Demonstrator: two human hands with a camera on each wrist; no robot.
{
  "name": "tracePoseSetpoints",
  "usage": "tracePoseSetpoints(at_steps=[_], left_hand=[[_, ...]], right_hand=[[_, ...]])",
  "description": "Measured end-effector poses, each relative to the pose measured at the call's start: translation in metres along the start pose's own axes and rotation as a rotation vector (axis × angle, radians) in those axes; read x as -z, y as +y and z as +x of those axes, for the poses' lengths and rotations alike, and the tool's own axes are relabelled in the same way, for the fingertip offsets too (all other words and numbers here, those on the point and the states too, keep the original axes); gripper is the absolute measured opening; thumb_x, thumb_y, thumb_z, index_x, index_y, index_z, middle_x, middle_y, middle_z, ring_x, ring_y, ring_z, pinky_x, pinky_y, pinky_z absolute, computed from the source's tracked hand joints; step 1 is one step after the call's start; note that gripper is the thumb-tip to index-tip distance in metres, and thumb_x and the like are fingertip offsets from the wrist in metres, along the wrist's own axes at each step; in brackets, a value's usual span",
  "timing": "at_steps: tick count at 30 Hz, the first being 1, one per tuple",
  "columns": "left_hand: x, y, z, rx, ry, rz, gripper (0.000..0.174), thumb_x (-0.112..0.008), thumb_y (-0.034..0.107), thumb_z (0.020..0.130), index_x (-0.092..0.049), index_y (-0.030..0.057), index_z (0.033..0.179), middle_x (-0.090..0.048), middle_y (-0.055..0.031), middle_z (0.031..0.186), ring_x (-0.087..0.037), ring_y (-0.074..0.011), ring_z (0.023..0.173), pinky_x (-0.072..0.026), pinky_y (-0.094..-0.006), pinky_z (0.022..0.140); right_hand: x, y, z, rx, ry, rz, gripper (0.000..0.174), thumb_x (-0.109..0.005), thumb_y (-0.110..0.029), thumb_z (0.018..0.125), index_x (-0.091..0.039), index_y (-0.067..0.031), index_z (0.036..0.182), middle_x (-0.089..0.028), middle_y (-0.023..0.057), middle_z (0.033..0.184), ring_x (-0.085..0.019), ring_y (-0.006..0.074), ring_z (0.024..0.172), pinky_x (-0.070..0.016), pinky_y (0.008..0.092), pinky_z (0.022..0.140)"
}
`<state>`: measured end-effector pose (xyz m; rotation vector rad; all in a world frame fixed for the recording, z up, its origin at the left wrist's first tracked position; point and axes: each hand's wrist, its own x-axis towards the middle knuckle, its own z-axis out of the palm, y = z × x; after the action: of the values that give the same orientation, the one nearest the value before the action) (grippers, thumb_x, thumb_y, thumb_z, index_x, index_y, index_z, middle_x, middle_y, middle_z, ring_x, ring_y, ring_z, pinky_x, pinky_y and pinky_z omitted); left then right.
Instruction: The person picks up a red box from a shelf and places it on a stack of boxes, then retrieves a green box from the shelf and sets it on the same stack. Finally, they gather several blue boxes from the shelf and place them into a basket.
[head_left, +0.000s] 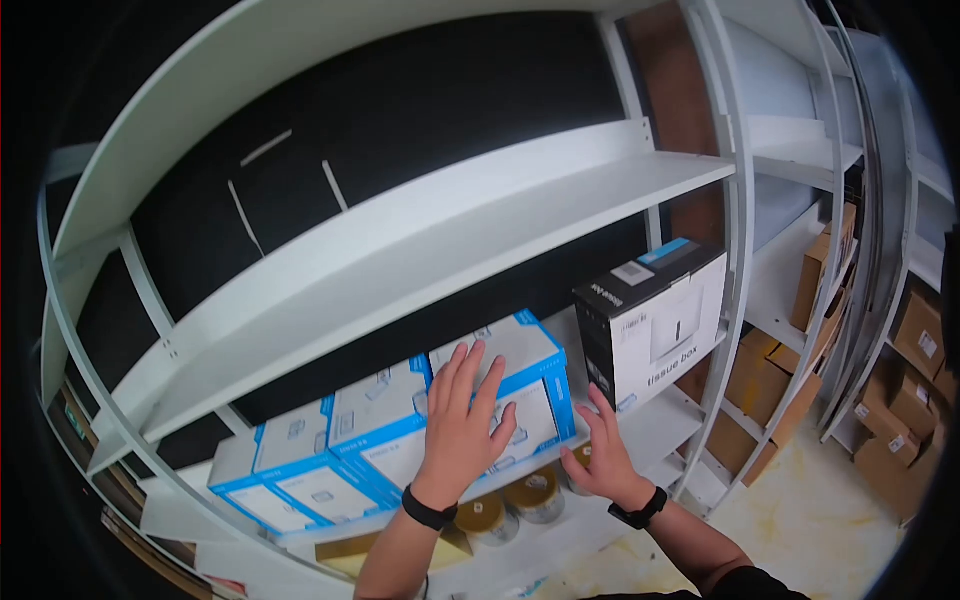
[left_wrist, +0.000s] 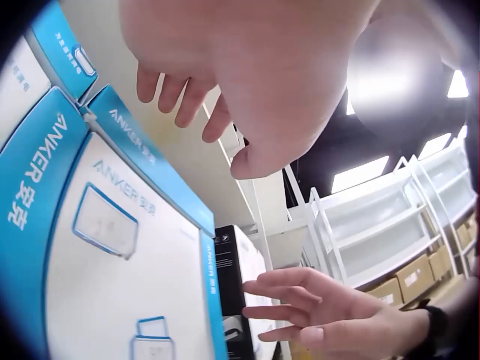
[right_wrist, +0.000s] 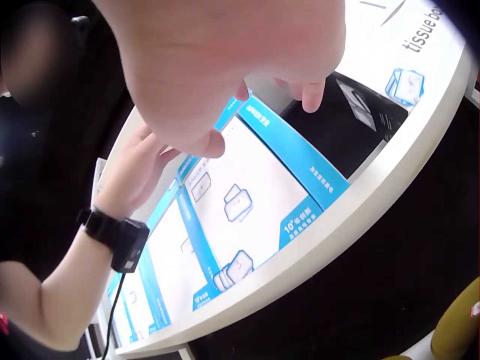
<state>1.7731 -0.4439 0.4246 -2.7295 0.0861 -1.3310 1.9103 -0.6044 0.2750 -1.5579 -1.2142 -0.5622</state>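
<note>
Several white-and-blue Anker boxes [head_left: 380,400] stand in a row on a white shelf. My left hand [head_left: 462,430] is in front of the right-hand box [left_wrist: 135,247], its fingers spread and extended up toward the box's top edge. My right hand [head_left: 608,462] is held with loosely bent fingers beside the gap between that box and a black-and-white tissue box [head_left: 660,325]. In the left wrist view the right hand [left_wrist: 322,307] overlaps the tissue box's white front, and nothing shows between its fingers. The right wrist view has the left hand [right_wrist: 135,169] above the blue boxes.
Gold-lidded round containers [head_left: 535,490] sit on the level below, left of my right hand. An upper white shelf [head_left: 450,230] runs over the boxes. A white upright post [head_left: 742,250] stands right of the tissue box. Brown cartons [head_left: 760,385] fill neighbouring racks at the right.
</note>
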Motion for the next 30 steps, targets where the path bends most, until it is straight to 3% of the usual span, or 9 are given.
tracePoseSetpoints(at_steps=[5,8,10,13,16,20,24,28,30], left_hand=[[-0.012,-0.008,0.009,0.053,-0.017,0.128,0.066,-0.073,0.027,0.085,-0.051,0.0015,0.141,-0.041,-0.0210,0.152,-0.036,-0.0379,0.143,-0.0272,-0.0535,0.117],[-0.018,-0.008,0.007,0.103,-0.017,0.182,0.071,-0.073,0.034,0.086,-0.048,-0.0002,0.143,-0.047,-0.0218,0.147,-0.041,-0.0355,0.141,-0.0235,-0.0534,0.119],[-0.021,-0.009,0.002,0.135,-0.089,0.168,0.068,-0.074,0.035,0.084,-0.052,0.0001,0.138,-0.059,-0.0203,0.134,-0.052,-0.0332,0.131,-0.0234,-0.0536,0.119],[-0.027,-0.015,-0.003,0.049,-0.064,0.208,0.058,-0.074,0.030,0.085,-0.058,0.0011,0.132,-0.065,-0.0161,0.127,-0.057,-0.0284,0.125,-0.0249,-0.0523,0.118],[-0.022,-0.020,-0.004,0.028,-0.110,0.191,0.050,-0.073,0.027,0.086,-0.061,0.0032,0.129,-0.064,-0.0125,0.128,-0.056,-0.0247,0.125,-0.0250,-0.0511,0.119],[-0.017,-0.018,-0.003,0.004,-0.098,0.210,0.049,-0.074,0.022,0.084,-0.061,0.0046,0.128,-0.064,-0.0104,0.129,-0.056,-0.0231,0.125,-0.0257,-0.0510,0.118],[-0.003,-0.008,-0.007,-0.048,0.018,0.162,0.050,-0.075,0.020,0.083,-0.062,0.0049,0.128,-0.063,-0.0097,0.134,-0.055,-0.0235,0.128,-0.0290,-0.0494,0.116],[0.012,0.019,-0.022,-0.084,0.114,0.041,0.051,-0.076,0.018,0.080,-0.063,0.0056,0.128,-0.061,-0.0099,0.137,-0.053,-0.0267,0.132,-0.0329,-0.0483,0.113],[0.002,0.040,-0.034,-0.112,0.124,0.018,0.053,-0.077,0.018,0.078,-0.065,0.0074,0.128,-0.060,-0.0114,0.138,-0.050,-0.0318,0.133,-0.0355,-0.0478,0.110]], right_hand=[[-0.012,0.009,0.005,-0.077,-0.015,0.020,0.078,-0.072,-0.017,0.085,-0.030,0.0054,0.147,-0.022,0.0336,0.156,-0.035,0.0501,0.140,-0.0364,0.0474,0.113],[-0.024,0.019,0.005,-0.069,0.010,0.048,0.083,-0.072,-0.019,0.086,-0.025,0.0063,0.150,-0.026,0.0341,0.154,-0.034,0.0497,0.141,-0.0355,0.0471,0.114],[-0.031,0.025,0.005,-0.135,-0.073,0.174,0.084,-0.072,-0.020,0.087,-0.024,0.0072,0.150,-0.034,0.0343,0.150,-0.038,0.0486,0.138,-0.0348,0.0466,0.114],[-0.030,0.023,0.010,-0.166,-0.146,0.243,0.087,-0.071,-0.017,0.089,-0.016,0.0047,0.153,-0.039,0.0284,0.148,-0.045,0.0409,0.136,-0.0370,0.0440,0.113],[-0.033,0.025,0.011,-0.267,-0.135,0.228,0.084,-0.071,-0.016,0.089,-0.020,0.0036,0.152,-0.042,0.0256,0.148,-0.048,0.0389,0.134,-0.0401,0.0441,0.110],[-0.027,0.015,0.010,-0.279,-0.085,0.264,0.080,-0.072,-0.020,0.089,-0.025,0.0069,0.149,-0.040,0.0295,0.148,-0.046,0.0422,0.133,-0.0435,0.0443,0.107],[-0.011,0.009,-0.002,-0.221,0.005,0.199,0.082,-0.075,-0.020,0.087,-0.027,0.0020,0.150,-0.036,0.0234,0.151,-0.042,0.0357,0.137,-0.0434,0.0460,0.106],[0.023,-0.020,-0.008,-0.175,0.016,0.461,0.093,-0.080,-0.021,0.081,-0.024,-0.0031,0.154,-0.036,0.0157,0.154,-0.041,0.0292,0.138,-0.0402,0.0435,0.108],[0.031,-0.038,-0.015,-0.106,0.055,0.948,0.095,-0.081,-0.021,0.081,-0.023,-0.0036,0.155,-0.036,0.0124,0.154,-0.040,0.0273,0.139,-0.0396,0.0440,0.109]])
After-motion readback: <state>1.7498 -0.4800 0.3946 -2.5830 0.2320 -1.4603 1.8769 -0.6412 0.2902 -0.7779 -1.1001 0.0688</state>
